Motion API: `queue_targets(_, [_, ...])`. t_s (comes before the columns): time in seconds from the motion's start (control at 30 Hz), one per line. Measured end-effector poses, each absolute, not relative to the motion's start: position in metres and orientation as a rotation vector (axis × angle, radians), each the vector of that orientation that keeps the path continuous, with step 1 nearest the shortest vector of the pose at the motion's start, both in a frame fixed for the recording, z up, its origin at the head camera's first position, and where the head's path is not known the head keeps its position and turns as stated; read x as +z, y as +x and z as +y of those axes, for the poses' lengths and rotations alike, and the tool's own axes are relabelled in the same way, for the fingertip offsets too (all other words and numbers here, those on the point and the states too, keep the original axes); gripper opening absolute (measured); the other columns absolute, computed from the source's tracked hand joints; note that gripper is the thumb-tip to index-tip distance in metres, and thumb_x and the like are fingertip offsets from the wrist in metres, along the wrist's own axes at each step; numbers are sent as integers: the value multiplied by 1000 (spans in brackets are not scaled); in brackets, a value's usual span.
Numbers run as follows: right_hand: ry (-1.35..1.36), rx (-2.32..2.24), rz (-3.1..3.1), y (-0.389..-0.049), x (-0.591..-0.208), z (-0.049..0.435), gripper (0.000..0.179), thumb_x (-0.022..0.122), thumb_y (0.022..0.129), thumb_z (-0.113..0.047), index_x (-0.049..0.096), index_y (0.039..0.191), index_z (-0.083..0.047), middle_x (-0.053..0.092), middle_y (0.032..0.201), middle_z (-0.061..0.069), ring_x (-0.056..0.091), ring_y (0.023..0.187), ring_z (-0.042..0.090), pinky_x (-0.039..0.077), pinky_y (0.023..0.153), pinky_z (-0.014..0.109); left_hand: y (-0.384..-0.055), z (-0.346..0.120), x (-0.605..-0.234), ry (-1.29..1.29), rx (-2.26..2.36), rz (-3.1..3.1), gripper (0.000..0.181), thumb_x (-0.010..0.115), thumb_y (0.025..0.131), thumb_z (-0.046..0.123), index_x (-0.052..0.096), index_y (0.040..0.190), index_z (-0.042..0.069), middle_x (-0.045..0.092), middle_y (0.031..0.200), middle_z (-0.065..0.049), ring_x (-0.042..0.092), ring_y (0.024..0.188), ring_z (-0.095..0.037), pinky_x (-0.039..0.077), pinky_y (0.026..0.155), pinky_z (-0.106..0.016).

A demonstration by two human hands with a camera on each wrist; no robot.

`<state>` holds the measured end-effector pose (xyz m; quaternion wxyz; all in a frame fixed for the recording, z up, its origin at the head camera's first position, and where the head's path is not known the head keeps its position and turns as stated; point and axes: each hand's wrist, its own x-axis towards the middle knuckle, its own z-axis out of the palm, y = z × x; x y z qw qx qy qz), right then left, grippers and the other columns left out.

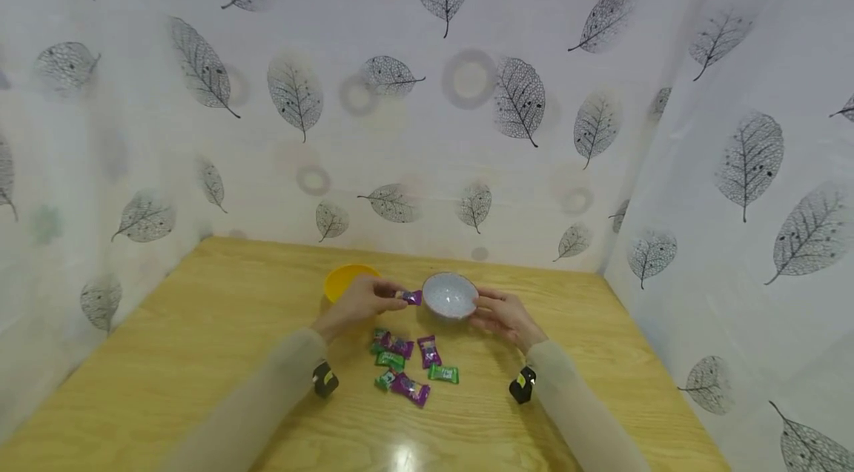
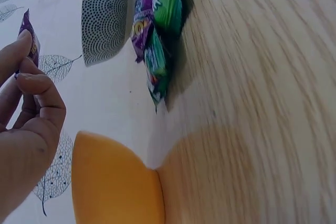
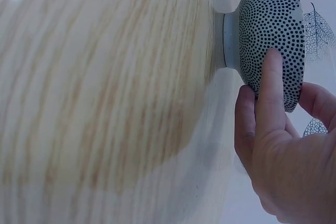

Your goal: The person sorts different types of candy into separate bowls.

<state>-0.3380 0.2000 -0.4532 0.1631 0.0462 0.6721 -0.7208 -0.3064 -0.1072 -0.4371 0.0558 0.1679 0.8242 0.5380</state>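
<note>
My left hand (image 1: 363,303) pinches a purple-wrapped candy (image 1: 411,298) between thumb and fingers, just left of the speckled bowl (image 1: 450,296). In the left wrist view the candy (image 2: 32,43) juts from the fingertips. With the thumb at its rim and fingers against its outer wall, my right hand (image 1: 505,316) holds that bowl from the right; the right wrist view shows its black-dotted outside (image 3: 270,30). The bowl stands on the table. Behind the left hand sits a yellow bowl (image 1: 347,276), partly hidden by it.
Several purple and green wrapped candies lie on the wooden table (image 1: 220,324) in front of the bowls, among them a purple one (image 1: 429,352) and a green one (image 1: 443,373). A leaf-patterned white curtain (image 1: 400,138) closes off the back and sides.
</note>
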Motion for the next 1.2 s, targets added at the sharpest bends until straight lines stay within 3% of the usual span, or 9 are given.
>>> queue_targets(0.2, [138,-2064,1914,-338,-454,200,49,55,97,-3,42,143,5,42,144,32,61,118,37,55,92,37,-314,-86,-436,480,1651,2512,22,75,87,26,75,107,18,68,99,-1,58,88,-18,53,77,-30])
queue_targets(0.47, [140,-2063,1916,-336,-454,200,49,56,97,-2,42,143,6,42,143,34,65,112,34,55,92,37,-323,-63,-441,454,1622,2574,22,74,88,27,75,107,15,70,102,0,59,92,-17,53,86,-33])
queue_targets(0.77, [142,-2071,1911,-335,-454,200,49,56,97,-2,42,143,5,44,143,32,65,111,33,56,91,36,-325,-48,-442,403,1636,2637,28,75,87,24,74,110,8,69,97,-4,58,86,-17,54,77,-30])
queue_targets(0.97, [142,-2067,1919,-333,-454,198,49,56,96,-2,42,143,6,44,142,33,63,115,38,56,90,36,-325,-45,-446,375,1610,2645,38,75,87,22,68,121,7,70,95,-5,59,83,-17,53,71,-28])
queue_targets(1.2, [97,-2070,1919,-336,-454,199,49,55,97,-1,41,142,8,44,141,35,61,117,40,55,93,39,-321,-50,-441,395,1726,2592,28,73,88,12,70,114,3,70,94,-7,61,83,-16,56,78,-33])
